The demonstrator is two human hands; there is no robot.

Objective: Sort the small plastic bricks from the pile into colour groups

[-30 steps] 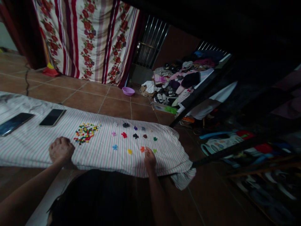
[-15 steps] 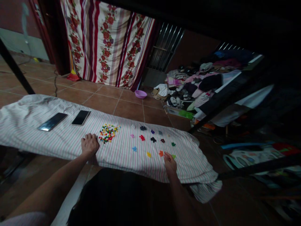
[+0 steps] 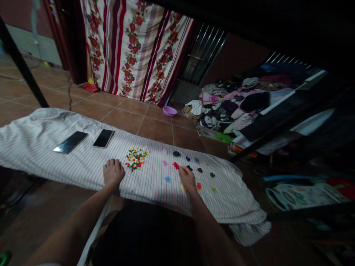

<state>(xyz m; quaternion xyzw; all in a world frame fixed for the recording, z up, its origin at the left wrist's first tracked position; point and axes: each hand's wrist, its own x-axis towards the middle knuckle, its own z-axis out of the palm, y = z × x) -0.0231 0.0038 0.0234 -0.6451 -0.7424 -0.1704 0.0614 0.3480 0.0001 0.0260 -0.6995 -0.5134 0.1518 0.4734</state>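
My right hand (image 3: 187, 178) reaches over the striped cloth, thumb and fingers pinched together beside a small red cluster (image 3: 175, 166). Whatever the fingertips hold, if anything, is too small to make out. That hand partly covers a yellow cluster (image 3: 183, 186) and a black cluster (image 3: 189, 167). My left hand (image 3: 113, 172) lies palm down on the cloth, fingers extended and holding nothing. Just right of it is a mixed pile of small colourful bead-like pieces (image 3: 137, 159). More small clusters sit apart by colour, among them light blue (image 3: 167, 179), orange (image 3: 198, 186) and lime green (image 3: 213, 190).
Two phones, one (image 3: 70, 142) beside the other (image 3: 103, 138), lie on the striped cloth (image 3: 155, 188) at left. Dark slanting bars (image 3: 23, 62) frame both sides. Beyond are a purple basin (image 3: 169, 111), a floral curtain (image 3: 133, 51) and heaped clothes (image 3: 230, 99).
My right hand has moved left from the orange cluster to the red one. The left hand stays resting on the cloth. The whole view has shifted slightly.
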